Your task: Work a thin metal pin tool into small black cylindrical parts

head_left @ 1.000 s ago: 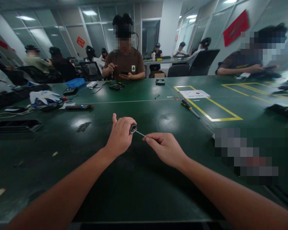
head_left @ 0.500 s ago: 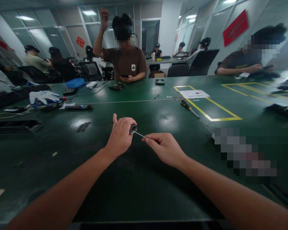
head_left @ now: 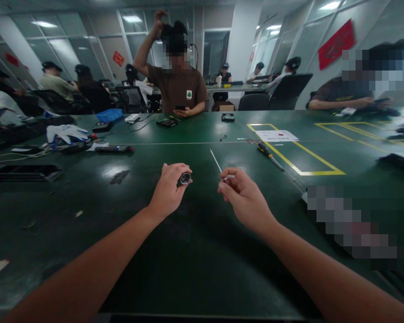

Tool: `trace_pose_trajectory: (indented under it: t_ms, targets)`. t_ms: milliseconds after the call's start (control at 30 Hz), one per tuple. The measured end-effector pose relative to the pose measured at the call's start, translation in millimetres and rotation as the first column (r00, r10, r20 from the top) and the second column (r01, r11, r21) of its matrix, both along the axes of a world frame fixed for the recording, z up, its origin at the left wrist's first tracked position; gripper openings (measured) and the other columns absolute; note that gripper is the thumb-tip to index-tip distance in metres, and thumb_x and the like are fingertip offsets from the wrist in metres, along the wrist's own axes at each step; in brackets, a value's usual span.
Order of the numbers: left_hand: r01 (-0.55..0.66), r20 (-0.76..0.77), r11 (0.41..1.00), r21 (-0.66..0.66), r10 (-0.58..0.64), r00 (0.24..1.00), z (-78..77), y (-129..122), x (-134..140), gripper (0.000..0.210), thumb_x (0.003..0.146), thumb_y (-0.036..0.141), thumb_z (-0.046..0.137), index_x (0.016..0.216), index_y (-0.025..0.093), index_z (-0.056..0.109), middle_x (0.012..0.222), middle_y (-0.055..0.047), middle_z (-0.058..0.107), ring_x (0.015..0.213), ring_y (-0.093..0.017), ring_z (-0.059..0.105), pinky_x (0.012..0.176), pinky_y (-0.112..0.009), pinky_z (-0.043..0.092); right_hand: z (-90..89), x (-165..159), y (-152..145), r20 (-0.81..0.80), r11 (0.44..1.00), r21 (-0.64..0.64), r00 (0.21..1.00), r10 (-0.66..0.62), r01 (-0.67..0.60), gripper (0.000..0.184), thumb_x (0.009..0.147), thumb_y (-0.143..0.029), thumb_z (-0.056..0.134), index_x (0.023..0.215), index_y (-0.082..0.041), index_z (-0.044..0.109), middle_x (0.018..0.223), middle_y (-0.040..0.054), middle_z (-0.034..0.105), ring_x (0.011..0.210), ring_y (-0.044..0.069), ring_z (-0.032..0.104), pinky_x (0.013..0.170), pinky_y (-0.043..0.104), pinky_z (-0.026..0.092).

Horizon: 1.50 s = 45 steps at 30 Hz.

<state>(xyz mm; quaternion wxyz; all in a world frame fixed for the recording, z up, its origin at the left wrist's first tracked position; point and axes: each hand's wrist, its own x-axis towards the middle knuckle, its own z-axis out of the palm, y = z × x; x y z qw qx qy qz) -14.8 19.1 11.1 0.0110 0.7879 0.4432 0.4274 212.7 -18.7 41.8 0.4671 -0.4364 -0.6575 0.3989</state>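
My left hand (head_left: 168, 190) is closed round a small dark cylinder with a metal rim (head_left: 185, 178); its round open end faces me, and the fingers hide the rest. To the right, clear of the cylinder, my right hand (head_left: 244, 195) grips a thin screwdriver (head_left: 216, 160). Its slim metal shaft points up and to the left, away from me. Most of the handle is hidden in the fingers, with a reddish bit showing. Both hands are above the green table (head_left: 188, 269).
A yellow-black screwdriver (head_left: 271, 155) lies beyond my right hand, by a paper sheet (head_left: 278, 136) and yellow tape. Farther left are a dark pen-like tool (head_left: 112, 149), white gloves (head_left: 67, 133) and a blue basket (head_left: 109, 115). A co-worker (head_left: 182, 87) sits opposite; a blurred-out object (head_left: 350, 224) lies right.
The screwdriver's tip has come out of the cylinder's opening. My right hand has moved right and turned, so the shaft now points up and away. The left hand still holds the cylinder.
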Motion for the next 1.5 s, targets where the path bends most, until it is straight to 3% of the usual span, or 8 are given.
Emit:
trace_pose_trajectory:
  t_ms: [167, 267, 400, 1100, 1333, 1433, 1500]
  targets:
    - [0.031, 0.091, 0.999, -0.016, -0.030, 0.995, -1.7, 1, 0, 0.021, 0.094, 0.020, 0.065, 0.115, 0.023, 0.062, 0.118, -0.006, 0.070, 0.114, -0.022, 0.064, 0.107, -0.045, 0.047, 4.3, -2, -11, 0.011, 0.990, 0.133, 0.999, -0.044, 0.043, 0.030, 0.089, -0.033, 0.069, 0.117, -0.022, 0.071, 0.094, 0.0048, 0.072, 0.081, 0.019, 0.068, 0.069, 0.032, 0.054]
    - [0.030, 0.116, 0.999, -0.019, -0.027, 0.993, -1.1, 0, 1, 0.021, 0.094, 0.020, 0.066, 0.115, 0.023, 0.064, 0.117, -0.006, 0.071, 0.114, -0.022, 0.065, 0.106, -0.044, 0.048, 5.1, -3, -20, 0.108, 0.955, 0.278, 0.985, -0.137, 0.102, 0.026, 0.094, -0.032, 0.065, 0.116, -0.024, 0.074, 0.093, 0.0054, 0.075, 0.081, 0.021, 0.071, 0.073, 0.035, 0.057]
    - [0.046, 0.123, 0.999, -0.005, -0.045, 0.991, -0.1, -2, 1, 0.021, 0.094, 0.020, 0.066, 0.115, 0.024, 0.064, 0.120, -0.005, 0.071, 0.117, -0.022, 0.065, 0.110, -0.046, 0.046, 6.2, -6, -27, 0.251, 0.892, 0.450, 0.954, -0.166, 0.037, 0.022, 0.095, -0.030, 0.063, 0.111, -0.024, 0.076, 0.094, 0.0058, 0.077, 0.083, 0.021, 0.073, 0.077, 0.034, 0.058]
    - [0.090, 0.074, 0.994, 0.063, -0.095, 0.993, 2.0, -4, 2, 0.023, 0.094, 0.016, 0.066, 0.115, 0.024, 0.063, 0.121, -0.003, 0.072, 0.123, -0.020, 0.063, 0.120, -0.047, 0.038, 2.0, -13, -23, 0.300, 0.889, 0.450, 0.952, -0.062, -0.084, 0.021, 0.094, -0.021, 0.061, 0.108, -0.022, 0.076, 0.100, 0.0052, 0.080, 0.088, 0.019, 0.076, 0.081, 0.030, 0.059]
    - [0.097, 0.084, 0.990, 0.099, -0.105, 0.991, -0.4, -2, 3, 0.025, 0.092, 0.014, 0.067, 0.115, 0.024, 0.063, 0.121, -0.003, 0.072, 0.123, -0.021, 0.064, 0.120, -0.048, 0.038, -2.0, -13, -22, 0.285, 0.857, 0.500, 0.958, -0.030, -0.122, 0.023, 0.092, -0.017, 0.062, 0.110, -0.021, 0.076, 0.101, 0.0055, 0.080, 0.089, 0.018, 0.075, 0.082, 0.029, 0.060]
    - [0.095, 0.099, 0.990, 0.106, -0.106, 0.989, 0.5, -2, 3, 0.024, 0.092, 0.014, 0.067, 0.113, 0.024, 0.063, 0.120, -0.003, 0.073, 0.122, -0.021, 0.064, 0.120, -0.048, 0.038, -3.1, -14, -21, 0.265, 0.872, 0.477, 0.964, -0.019, -0.114, 0.024, 0.090, -0.015, 0.063, 0.109, -0.022, 0.077, 0.102, 0.0055, 0.080, 0.090, 0.018, 0.075, 0.085, 0.031, 0.060]
    - [0.090, 0.105, 0.989, 0.115, -0.103, 0.989, 1.9, -2, 2, 0.022, 0.092, 0.015, 0.067, 0.112, 0.024, 0.063, 0.119, -0.003, 0.073, 0.121, -0.021, 0.065, 0.119, -0.048, 0.039, -4.2, -14, -19, 0.208, 0.909, 0.406, 0.978, 0.004, -0.090, 0.023, 0.090, -0.016, 0.064, 0.107, -0.023, 0.078, 0.100, 0.0047, 0.080, 0.089, 0.019, 0.076, 0.085, 0.033, 0.060]
